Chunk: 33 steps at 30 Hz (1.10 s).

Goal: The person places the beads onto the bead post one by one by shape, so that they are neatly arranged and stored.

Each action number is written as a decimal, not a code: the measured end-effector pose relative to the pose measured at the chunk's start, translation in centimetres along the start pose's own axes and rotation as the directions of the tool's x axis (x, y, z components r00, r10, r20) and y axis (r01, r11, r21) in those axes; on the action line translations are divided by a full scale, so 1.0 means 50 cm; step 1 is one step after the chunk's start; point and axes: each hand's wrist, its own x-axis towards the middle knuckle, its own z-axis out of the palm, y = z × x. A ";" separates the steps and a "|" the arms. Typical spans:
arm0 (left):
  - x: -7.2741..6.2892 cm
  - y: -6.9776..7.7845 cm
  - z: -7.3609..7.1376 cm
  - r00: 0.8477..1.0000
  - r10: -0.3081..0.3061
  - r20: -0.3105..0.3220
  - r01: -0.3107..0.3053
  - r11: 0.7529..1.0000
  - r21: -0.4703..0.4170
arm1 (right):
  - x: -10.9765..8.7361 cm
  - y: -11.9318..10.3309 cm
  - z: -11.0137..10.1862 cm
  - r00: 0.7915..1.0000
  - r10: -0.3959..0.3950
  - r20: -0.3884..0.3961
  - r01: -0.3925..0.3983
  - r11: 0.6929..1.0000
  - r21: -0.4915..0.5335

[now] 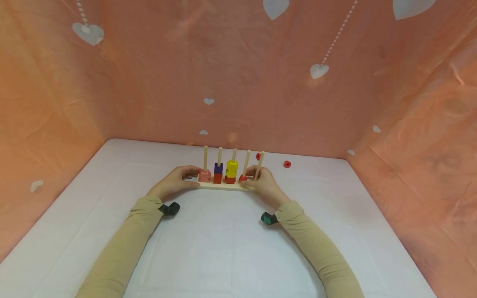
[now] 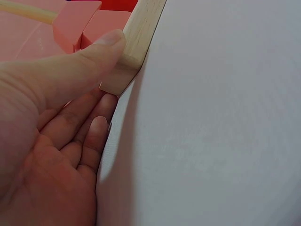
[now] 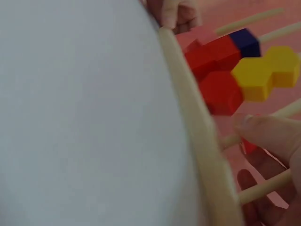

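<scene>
A wooden stacking board (image 1: 225,187) with five upright pegs stands on the white table. My left hand (image 1: 175,180) grips its left end, the thumb on the top edge of the base (image 2: 138,40) and fingers behind it. At the fourth peg, my right hand (image 1: 267,185) pinches a small red bead (image 3: 248,147) threaded low on it; the fingers partly cover the bead. Pink blocks (image 1: 204,176) sit on the first peg. A dark purple block (image 1: 218,167) tops red on the second, and yellow blocks (image 3: 254,77) stand over a red hexagonal block (image 3: 220,93) on the third. The fifth peg (image 1: 261,159) holds no block.
Behind the board lies one loose red bead (image 1: 258,156), with another red bead (image 1: 287,164) farther right. Pink-orange cloth (image 1: 238,82) with white hearts walls in the back and sides of the white table (image 1: 216,248).
</scene>
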 end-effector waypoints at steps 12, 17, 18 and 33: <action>-0.002 0.001 -0.005 1.000 -0.007 -0.005 0.007 0.999 -0.032 | 0.004 0.014 0.001 0.997 -0.064 0.036 0.066 0.995 -0.071; -0.002 0.001 -0.004 1.000 -0.005 0.010 0.006 1.000 -0.028 | 0.003 0.016 -0.002 0.997 -0.063 0.053 0.066 0.996 -0.055; -0.003 0.001 -0.004 1.000 -0.006 0.012 0.006 1.000 -0.022 | 0.003 0.016 -0.003 0.996 -0.059 0.061 0.062 0.997 -0.050; -0.001 0.002 -0.001 1.000 -0.005 0.007 0.005 1.000 -0.019 | -0.007 -0.004 -0.122 0.990 -0.100 0.100 0.093 0.993 0.076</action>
